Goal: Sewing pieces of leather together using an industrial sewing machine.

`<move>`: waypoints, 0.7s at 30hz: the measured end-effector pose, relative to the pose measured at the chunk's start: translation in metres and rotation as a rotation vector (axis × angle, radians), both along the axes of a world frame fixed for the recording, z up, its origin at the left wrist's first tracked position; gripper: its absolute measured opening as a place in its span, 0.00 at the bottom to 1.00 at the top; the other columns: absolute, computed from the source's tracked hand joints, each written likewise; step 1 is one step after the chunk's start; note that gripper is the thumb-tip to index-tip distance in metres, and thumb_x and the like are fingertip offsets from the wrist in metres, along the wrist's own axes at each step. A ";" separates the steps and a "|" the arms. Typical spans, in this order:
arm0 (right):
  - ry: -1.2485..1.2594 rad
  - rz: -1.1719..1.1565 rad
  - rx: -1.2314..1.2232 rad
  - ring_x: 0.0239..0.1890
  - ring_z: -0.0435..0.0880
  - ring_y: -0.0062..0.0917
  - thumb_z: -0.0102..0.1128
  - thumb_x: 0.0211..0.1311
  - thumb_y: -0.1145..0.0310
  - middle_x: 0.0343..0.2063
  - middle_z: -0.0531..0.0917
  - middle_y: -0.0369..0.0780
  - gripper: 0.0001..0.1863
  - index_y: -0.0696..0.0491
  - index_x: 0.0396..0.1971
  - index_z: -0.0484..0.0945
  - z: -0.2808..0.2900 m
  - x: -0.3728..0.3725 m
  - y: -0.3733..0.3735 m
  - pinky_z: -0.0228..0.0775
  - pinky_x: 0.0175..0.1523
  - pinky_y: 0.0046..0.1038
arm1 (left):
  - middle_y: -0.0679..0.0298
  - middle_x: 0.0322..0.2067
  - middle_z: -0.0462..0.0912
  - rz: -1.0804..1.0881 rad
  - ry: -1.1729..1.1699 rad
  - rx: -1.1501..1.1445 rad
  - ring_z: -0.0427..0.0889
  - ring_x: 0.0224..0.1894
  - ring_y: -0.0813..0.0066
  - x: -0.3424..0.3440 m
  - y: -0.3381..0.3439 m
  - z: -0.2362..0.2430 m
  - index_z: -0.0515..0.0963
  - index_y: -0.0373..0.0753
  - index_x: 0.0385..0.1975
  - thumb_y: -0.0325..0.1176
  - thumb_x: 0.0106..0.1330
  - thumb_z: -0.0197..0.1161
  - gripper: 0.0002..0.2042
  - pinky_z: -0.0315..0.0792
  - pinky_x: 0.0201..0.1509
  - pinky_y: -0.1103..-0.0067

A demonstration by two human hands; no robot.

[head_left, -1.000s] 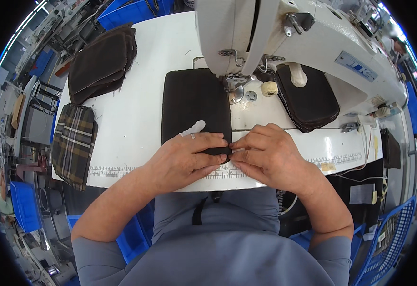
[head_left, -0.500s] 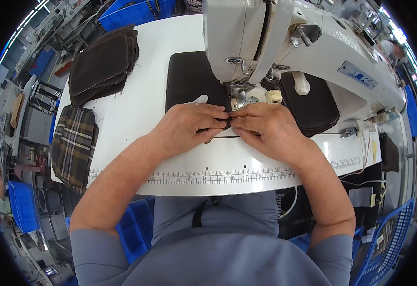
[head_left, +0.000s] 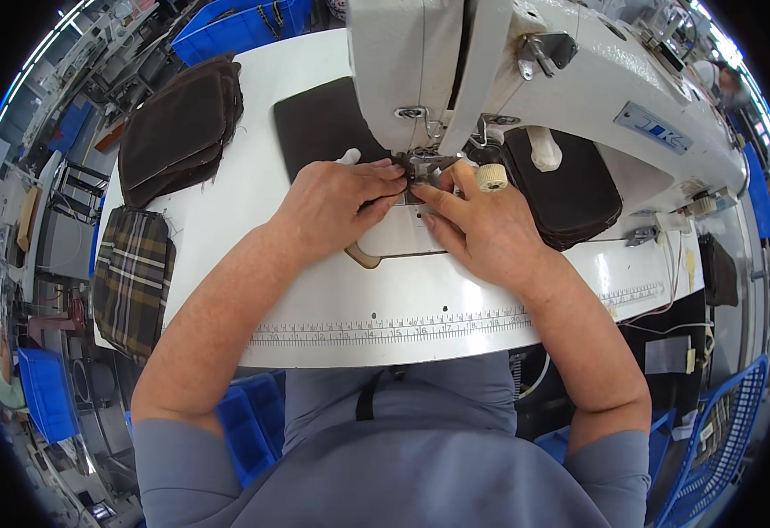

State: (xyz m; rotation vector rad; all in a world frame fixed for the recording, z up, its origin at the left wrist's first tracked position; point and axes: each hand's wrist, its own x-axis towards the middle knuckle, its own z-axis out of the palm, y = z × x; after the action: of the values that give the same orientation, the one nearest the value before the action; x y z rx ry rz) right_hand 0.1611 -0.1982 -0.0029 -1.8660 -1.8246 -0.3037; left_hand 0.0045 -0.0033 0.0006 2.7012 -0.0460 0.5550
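Observation:
A dark brown panel (head_left: 321, 123) lies on the white sewing table, its near edge at the presser foot (head_left: 427, 167) of the sewing machine (head_left: 407, 79). My left hand (head_left: 336, 204) pinches this near edge just left of the foot, thumb below and fingers above. A small white tip (head_left: 350, 157) pokes out behind its knuckles; what it is I cannot make out. To the foot's right, my right hand (head_left: 490, 227) has its fingers apart. Its index fingertip touches in front of the foot, and another finger is bent up beside the foot. The needle point is hidden.
Stacked dark brown panels (head_left: 178, 132) sit at the table's left, with plaid pieces (head_left: 131, 282) nearer me. Under the machine arm is another dark stack (head_left: 569, 194). A printed ruler (head_left: 385, 333) runs along the front edge. A blue crate (head_left: 235, 31) stands behind; a blue basket (head_left: 710, 449) is low right.
The panel has turned counterclockwise, its far edge now slanting. My right fingers have come off their pinch beside the left hand and spread by the foot. The whole view has shifted slightly.

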 end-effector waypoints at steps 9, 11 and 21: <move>0.027 0.018 -0.007 0.30 0.85 0.35 0.69 0.64 0.64 0.40 0.82 0.39 0.17 0.50 0.52 0.85 -0.006 0.008 -0.002 0.76 0.38 0.38 | 0.55 0.51 0.89 0.186 0.183 0.230 0.89 0.50 0.61 -0.005 -0.049 0.020 0.87 0.39 0.52 0.34 0.69 0.64 0.15 0.83 0.54 0.69; 0.033 0.025 0.010 0.31 0.85 0.36 0.69 0.64 0.65 0.40 0.82 0.39 0.17 0.50 0.53 0.85 -0.007 0.009 -0.004 0.76 0.38 0.39 | 0.56 0.51 0.90 0.191 0.212 0.175 0.90 0.49 0.61 -0.005 -0.049 0.025 0.87 0.39 0.51 0.36 0.68 0.66 0.15 0.82 0.53 0.69; 0.059 0.052 0.077 0.35 0.85 0.39 0.69 0.62 0.67 0.34 0.83 0.40 0.09 0.52 0.40 0.88 -0.004 0.002 -0.007 0.77 0.40 0.42 | 0.54 0.64 0.77 -0.023 0.125 -0.127 0.75 0.69 0.54 -0.026 -0.029 0.009 0.81 0.38 0.58 0.45 0.54 0.79 0.31 0.73 0.70 0.64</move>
State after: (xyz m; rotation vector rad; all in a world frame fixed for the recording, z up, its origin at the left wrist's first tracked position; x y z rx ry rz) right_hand 0.1629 -0.2052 -0.0070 -1.7547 -1.7931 -0.2931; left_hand -0.0216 -0.0327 0.0098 2.6014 -0.0073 0.3680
